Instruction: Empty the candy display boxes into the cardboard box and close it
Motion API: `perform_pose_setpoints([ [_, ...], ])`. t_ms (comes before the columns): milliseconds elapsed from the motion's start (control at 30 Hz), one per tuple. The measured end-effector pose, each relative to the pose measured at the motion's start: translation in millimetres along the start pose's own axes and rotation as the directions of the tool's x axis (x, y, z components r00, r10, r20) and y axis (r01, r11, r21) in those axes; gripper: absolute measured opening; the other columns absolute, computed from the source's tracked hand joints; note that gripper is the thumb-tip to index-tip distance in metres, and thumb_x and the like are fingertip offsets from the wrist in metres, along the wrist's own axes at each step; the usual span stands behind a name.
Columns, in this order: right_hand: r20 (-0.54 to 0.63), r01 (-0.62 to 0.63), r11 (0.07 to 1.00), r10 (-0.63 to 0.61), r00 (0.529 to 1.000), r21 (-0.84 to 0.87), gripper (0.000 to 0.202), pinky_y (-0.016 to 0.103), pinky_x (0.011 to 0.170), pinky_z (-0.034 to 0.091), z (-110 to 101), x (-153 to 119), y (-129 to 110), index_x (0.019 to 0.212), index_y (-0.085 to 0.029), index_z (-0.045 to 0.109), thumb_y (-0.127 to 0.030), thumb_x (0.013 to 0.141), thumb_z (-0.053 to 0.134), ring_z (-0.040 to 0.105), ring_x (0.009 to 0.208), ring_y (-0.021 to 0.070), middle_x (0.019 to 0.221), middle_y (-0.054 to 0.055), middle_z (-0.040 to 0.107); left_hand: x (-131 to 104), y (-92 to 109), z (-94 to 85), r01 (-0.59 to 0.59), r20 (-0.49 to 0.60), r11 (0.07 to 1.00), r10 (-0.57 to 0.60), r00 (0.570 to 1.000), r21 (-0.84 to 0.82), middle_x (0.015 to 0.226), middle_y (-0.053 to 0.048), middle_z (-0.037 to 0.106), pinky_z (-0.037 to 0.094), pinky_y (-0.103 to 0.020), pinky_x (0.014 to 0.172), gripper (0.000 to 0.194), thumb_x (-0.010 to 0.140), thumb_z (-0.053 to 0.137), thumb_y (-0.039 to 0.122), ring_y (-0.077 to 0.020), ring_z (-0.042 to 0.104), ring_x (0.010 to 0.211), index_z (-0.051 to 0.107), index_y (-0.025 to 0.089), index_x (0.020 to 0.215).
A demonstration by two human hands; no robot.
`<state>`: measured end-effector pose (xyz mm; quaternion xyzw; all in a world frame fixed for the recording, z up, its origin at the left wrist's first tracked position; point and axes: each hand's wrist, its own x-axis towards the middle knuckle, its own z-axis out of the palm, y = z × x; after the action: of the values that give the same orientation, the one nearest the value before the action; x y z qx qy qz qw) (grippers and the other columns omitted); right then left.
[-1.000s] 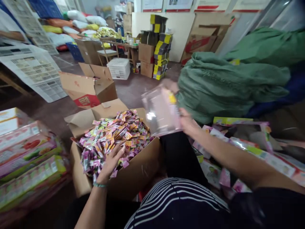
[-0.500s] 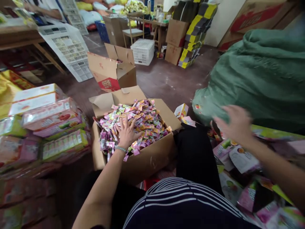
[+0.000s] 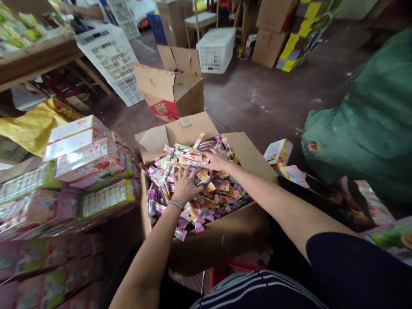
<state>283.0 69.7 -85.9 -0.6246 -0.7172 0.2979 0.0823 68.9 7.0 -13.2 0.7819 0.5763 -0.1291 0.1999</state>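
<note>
An open cardboard box (image 3: 219,231) in front of me is heaped with small, slim sachets (image 3: 222,197) in pink, purple, green and orange. My left hand (image 3: 186,185), with a beaded bracelet at the wrist, rests on the heap with its fingers spread. Farther back in the same box, my right hand (image 3: 216,159) reaches onto the sachets, its fingers stretched out over them. Neither hand has its fingers wrapped round a sachet.
Wrapped packs (image 3: 93,163) are stacked at the left. Behind the box stand another open carton (image 3: 189,92) and a white crate (image 3: 215,50). A green sack (image 3: 363,128) bulges at the right, near a small box (image 3: 279,152). A person (image 3: 88,13) is at the back left.
My right hand has moved left from beside the green sack onto the sachets in the box. My left hand stays on the heap. The view has shifted.
</note>
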Motion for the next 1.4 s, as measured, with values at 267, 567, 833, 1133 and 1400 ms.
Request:
perform_pose_setpoints([
  [267, -0.077, -0.114, 0.978, 0.102, 0.992, -0.173, 0.034, 0.049, 0.107, 0.041, 37.4, -62.8, 34.0, 0.112, -0.011, 0.078, -0.032, 0.097, 0.056, 0.049, 0.124, 0.0365, 0.136, 0.021, 0.056, -20.3, -32.6, 59.5, 0.128, -0.134, 0.992, -0.126, 0.983, 0.008, 0.161, -0.022, 0.046, 0.019, -0.066, 0.126, 0.065, 0.079, 0.074, 0.037, -0.0466, 0.034, 0.152, 0.066, 0.013, 0.139],
  [567, 0.149, -0.02, 0.974, 0.055, 0.987, -0.227, 0.035, 0.051, 0.099, 0.05, 6.0, -53.0, 21.6, 0.113, -0.011, 0.077, -0.03, 0.096, 0.053, 0.051, 0.125, 0.039, 0.137, 0.021, 0.054, -15.6, -16.3, 40.1, 0.206, -0.066, 0.978, -0.208, 0.976, -0.037, 0.167, -0.019, 0.038, 0.011, -0.068, 0.128, 0.073, 0.079, 0.071, 0.03, -0.0452, 0.026, 0.157, 0.058, 0.014, 0.149],
  [833, -0.023, 0.15, 0.971, -0.157, 0.987, -0.187, 0.062, 0.063, 0.108, 0.046, -53.0, -19.8, -19.2, 0.139, -0.011, 0.062, -0.057, 0.099, 0.056, 0.048, 0.133, 0.0445, 0.151, 0.025, 0.044, -85.8, -17.3, 6.6, 0.575, -0.341, 0.78, -0.626, 0.702, -0.247, 0.175, -0.024, -0.006, 0.003, -0.074, 0.124, 0.101, 0.086, 0.07, 0.06, -0.0461, -0.003, 0.162, 0.026, 0.02, 0.168],
  [1133, 0.208, 0.162, 0.956, -0.112, 0.972, -0.245, 0.075, 0.081, 0.117, 0.022, 25.4, 59.3, -10.2, 0.147, -0.024, 0.063, -0.077, 0.096, 0.051, 0.009, 0.156, 0.0538, 0.174, 0.011, 0.018, -71.9, -28.5, 64.2, 0.708, -0.046, 0.676, -0.729, 0.683, -0.205, 0.176, -0.021, 0.011, 0.016, -0.071, 0.124, 0.091, 0.094, 0.056, 0.068, -0.0475, 0.008, 0.161, 0.027, 0.026, 0.17],
  [1400, 0.183, 0.232, 0.94, -0.189, 0.965, -0.252, 0.08, 0.061, 0.111, 0.039, 43.3, 46.6, 13.1, 0.142, -0.016, 0.064, -0.074, 0.104, 0.023, 0.043, 0.141, 0.0408, 0.159, 0.021, 0.043, -39.0, -16.4, 85.5, 0.74, -0.069, 0.638, -0.765, 0.64, -0.21, 0.175, -0.025, 0.009, 0.018, -0.074, 0.122, 0.09, 0.094, 0.061, 0.063, -0.0481, 0.008, 0.161, 0.031, 0.023, 0.169],
])
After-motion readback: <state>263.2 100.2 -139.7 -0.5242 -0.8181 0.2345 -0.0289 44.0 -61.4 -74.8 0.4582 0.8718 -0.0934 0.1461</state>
